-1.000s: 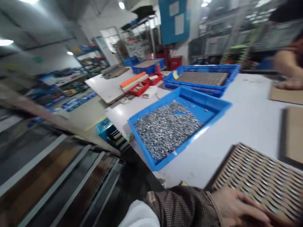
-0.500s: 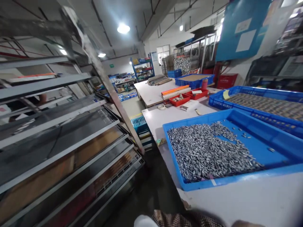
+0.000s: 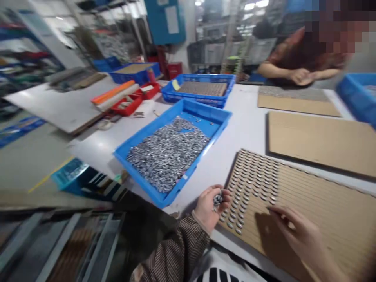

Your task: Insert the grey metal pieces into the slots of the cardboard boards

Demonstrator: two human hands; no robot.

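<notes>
My left hand (image 3: 209, 206) is curled, palm up, around several small silver metal pieces (image 3: 217, 199). It is at the left edge of a grooved brown board (image 3: 311, 196). Rows of the same oval metal pieces (image 3: 254, 172) cover the board's left part. Over the board's bare grooves, just right of those rows, my right hand (image 3: 299, 229) is closed in a pinch. A tiny dark tip shows at its fingertips, too small to name. A blue tray (image 3: 141, 184) heaped with loose silver pieces (image 3: 167, 152) stands left of the board.
Behind the board lies a plain brown board (image 3: 320, 137). Across the table a co-worker's hands (image 3: 302, 76) are over another board (image 3: 296, 102). Blue crates (image 3: 198, 96) and red bins (image 3: 127, 103) stand at the back. A metal rack (image 3: 61, 246) is at lower left.
The view has swung right and down, from the rack and tray to the boards. Both my hands are now clearly in view, and a co-worker has appeared.
</notes>
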